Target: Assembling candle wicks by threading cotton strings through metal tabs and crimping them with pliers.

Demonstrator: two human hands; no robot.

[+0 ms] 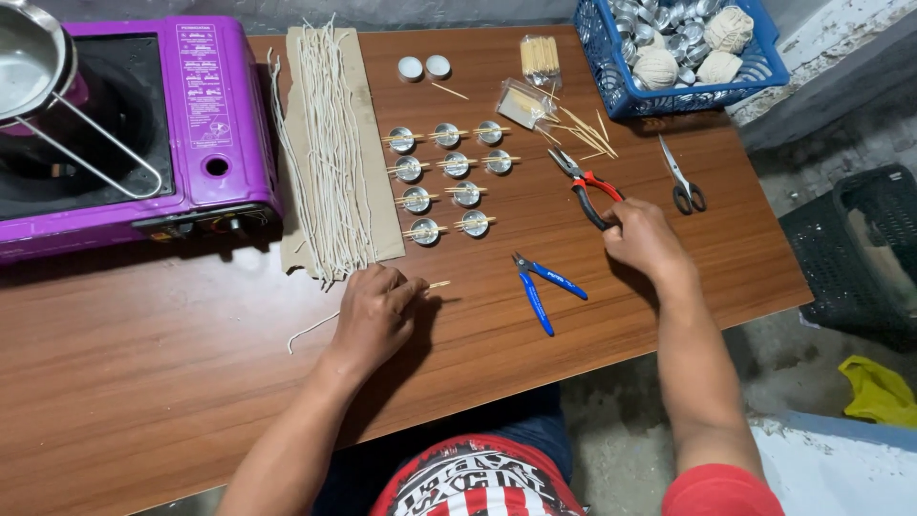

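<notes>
My left hand (374, 315) pinches a wick stick (436, 285) near the bench's front edge; my right hand (642, 239) closes on the red-handled pliers (587, 191). Eleven tealight cups (449, 177) look wicked; loose wicks (330, 153) remain unused.

Single head view, looking steeply down, close over wooden table (191, 382); no second view.

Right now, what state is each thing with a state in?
Red-handled pliers: jaws closed, right hand on handles.
Blue-handled cutters: handles spread, untouched.
Steel scissors: closed.
Small round metal cups: upright, sticks across.
Thin wooden stick: at left hand.
</notes>
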